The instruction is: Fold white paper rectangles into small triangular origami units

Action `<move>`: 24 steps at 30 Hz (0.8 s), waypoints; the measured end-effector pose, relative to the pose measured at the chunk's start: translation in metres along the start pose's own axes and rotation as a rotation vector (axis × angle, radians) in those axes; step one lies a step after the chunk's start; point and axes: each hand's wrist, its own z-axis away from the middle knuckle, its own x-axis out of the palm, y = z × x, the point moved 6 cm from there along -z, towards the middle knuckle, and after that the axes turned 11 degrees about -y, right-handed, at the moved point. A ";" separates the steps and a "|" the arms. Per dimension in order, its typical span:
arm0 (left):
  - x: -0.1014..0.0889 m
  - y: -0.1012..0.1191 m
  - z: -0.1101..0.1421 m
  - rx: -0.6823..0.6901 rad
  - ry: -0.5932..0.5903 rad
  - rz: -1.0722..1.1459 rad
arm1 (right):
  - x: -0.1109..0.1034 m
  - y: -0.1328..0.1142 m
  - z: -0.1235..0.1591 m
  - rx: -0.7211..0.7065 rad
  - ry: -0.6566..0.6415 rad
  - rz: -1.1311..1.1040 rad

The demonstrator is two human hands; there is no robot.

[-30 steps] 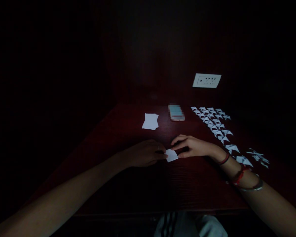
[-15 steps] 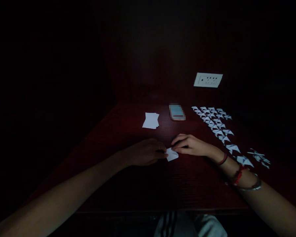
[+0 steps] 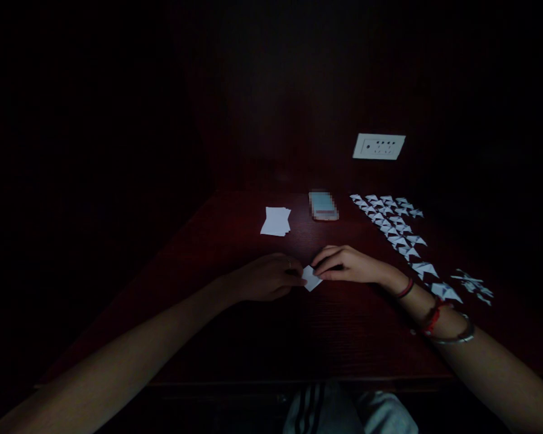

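A small folded piece of white paper [image 3: 311, 279] lies between my hands on the dark red table [image 3: 235, 337]. My left hand [image 3: 271, 278] pinches its left side with thumb and fingers, and a ring shows on one finger. On the paper's upper right edge, the fingertips of my right hand [image 3: 346, 263] press down, with thumb and fingers closed on it. Part of the paper is hidden under the fingertips. Beyond my hands rests a stack of white paper sheets [image 3: 276, 221].
A phone [image 3: 323, 205], blurred out, lies behind the right hand. Rows of folded white paper pieces [image 3: 389, 226] run down the right side, beside a small pile of paper strips [image 3: 473, 285]. A socket plate [image 3: 379, 146] is on the back wall.
The folded paper has turned slightly between my fingers, and its shape now looks more pointed at top and bottom. Both hands remain in nearly the same place.
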 end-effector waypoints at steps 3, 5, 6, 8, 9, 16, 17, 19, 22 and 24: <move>0.000 -0.001 -0.001 -0.006 0.010 0.035 | 0.000 0.000 0.001 -0.004 -0.017 -0.016; 0.002 -0.002 -0.001 -0.021 0.016 0.070 | 0.000 0.001 0.001 -0.004 -0.016 -0.021; 0.002 -0.003 -0.001 -0.028 0.020 0.089 | 0.000 0.001 0.001 -0.003 -0.011 -0.022; 0.003 -0.004 -0.001 -0.037 0.025 0.121 | 0.000 0.003 0.001 -0.001 0.001 -0.025; 0.003 -0.004 -0.001 -0.039 0.029 0.134 | 0.000 0.003 0.001 -0.001 0.003 -0.027; -0.001 0.000 -0.002 -0.025 0.068 0.204 | 0.002 0.003 0.001 -0.021 -0.008 -0.038; -0.001 0.000 -0.002 -0.031 0.070 0.207 | 0.002 0.003 0.001 -0.025 -0.009 -0.037; -0.001 0.000 -0.003 -0.040 0.077 0.212 | 0.002 0.002 0.001 -0.033 -0.011 -0.032; 0.000 -0.001 -0.003 -0.044 0.104 0.225 | 0.001 0.000 0.000 -0.034 -0.003 -0.023; 0.001 -0.002 -0.003 -0.049 0.120 0.230 | 0.000 -0.002 0.000 -0.026 0.010 -0.017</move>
